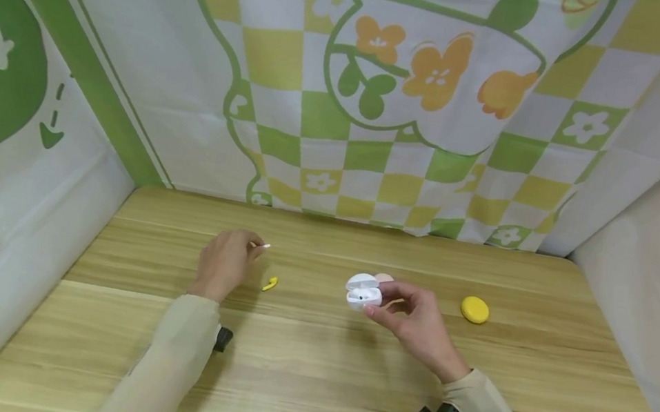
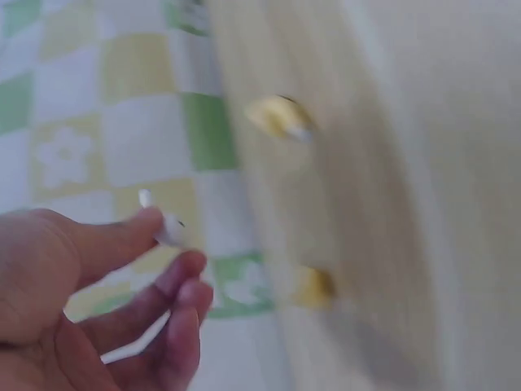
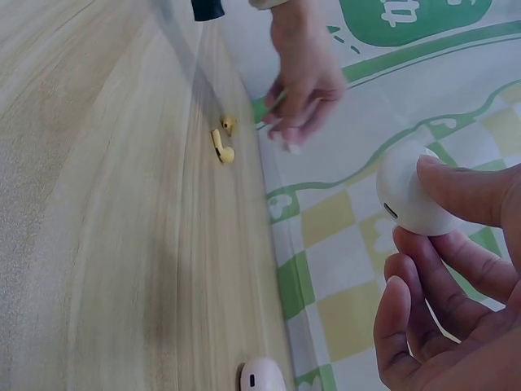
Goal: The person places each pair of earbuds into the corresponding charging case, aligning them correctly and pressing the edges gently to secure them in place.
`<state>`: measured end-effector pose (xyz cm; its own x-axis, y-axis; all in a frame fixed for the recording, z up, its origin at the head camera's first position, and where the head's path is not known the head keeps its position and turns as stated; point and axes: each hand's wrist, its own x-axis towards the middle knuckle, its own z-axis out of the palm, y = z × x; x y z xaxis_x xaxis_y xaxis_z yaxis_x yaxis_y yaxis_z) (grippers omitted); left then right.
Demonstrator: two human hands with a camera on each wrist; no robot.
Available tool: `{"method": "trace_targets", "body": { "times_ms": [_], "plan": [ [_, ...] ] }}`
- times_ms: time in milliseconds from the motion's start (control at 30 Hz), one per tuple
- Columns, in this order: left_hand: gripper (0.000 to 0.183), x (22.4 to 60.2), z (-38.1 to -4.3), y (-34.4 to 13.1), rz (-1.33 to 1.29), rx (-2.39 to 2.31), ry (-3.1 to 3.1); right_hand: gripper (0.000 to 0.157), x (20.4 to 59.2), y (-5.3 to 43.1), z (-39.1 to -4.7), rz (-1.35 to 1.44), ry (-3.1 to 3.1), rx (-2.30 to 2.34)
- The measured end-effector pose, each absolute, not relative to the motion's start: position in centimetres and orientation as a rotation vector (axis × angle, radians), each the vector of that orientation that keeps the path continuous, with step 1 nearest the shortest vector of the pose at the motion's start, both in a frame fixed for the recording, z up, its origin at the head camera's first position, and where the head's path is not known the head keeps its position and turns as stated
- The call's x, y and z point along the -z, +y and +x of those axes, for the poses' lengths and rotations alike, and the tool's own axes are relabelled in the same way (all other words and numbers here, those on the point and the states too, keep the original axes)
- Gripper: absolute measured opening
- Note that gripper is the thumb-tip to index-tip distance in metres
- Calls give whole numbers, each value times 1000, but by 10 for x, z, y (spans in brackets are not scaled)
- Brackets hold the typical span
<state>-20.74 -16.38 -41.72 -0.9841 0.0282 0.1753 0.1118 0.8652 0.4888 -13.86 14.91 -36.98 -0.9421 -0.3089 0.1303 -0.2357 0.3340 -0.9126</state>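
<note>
My left hand point(image 1: 225, 262) is raised near the back left of the table and pinches a white earbud point(image 2: 169, 228) between thumb and fingers. Its stem sticks out past the fingertips. In my right hand point(image 1: 415, 318) I hold a white earbud case point(image 1: 363, 298) with its lid flipped up, thumb on one side and fingers on the other. A small dark spot shows inside the case. The right wrist view shows the rounded back of the case in my grip. Yellow earbuds point(image 3: 221, 148) lie on the table beside my left hand; they are blurred in the left wrist view.
A round yellow case point(image 1: 475, 310) lies on the table point(image 1: 307, 377) to the right of my right hand. Partly hidden behind the white case is a pink case point(image 1: 384, 278). A printed cloth point(image 1: 325, 150) hangs along the table's back edge, with more cloth at both sides.
</note>
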Motion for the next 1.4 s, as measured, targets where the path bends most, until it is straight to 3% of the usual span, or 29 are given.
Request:
{"method": "trace_targets", "body": {
  "times_ms": [367, 667, 833, 1167, 1400],
  "plan": [
    [15, 371, -188, -128, -494, 1645, -2613, 20, 365, 146, -137, -530, 2507, 1705],
    [17, 356, -175, -111, -617, 1833, -2500, 20, 363, 144, -136, -544, 2492, 1714],
    [25, 351, -170, -101, -694, 1812, -2467, 20, 363, 143, -136, -568, 2490, 1726],
    [20, 343, -164, -81, -1057, 1450, -2440, 20, 364, 142, -135, -615, 2470, 1720],
    [20, 343, -164, -74, -1136, 1277, -2470, 19, 362, 140, -133, -617, 2464, 1708]
  ]
}}
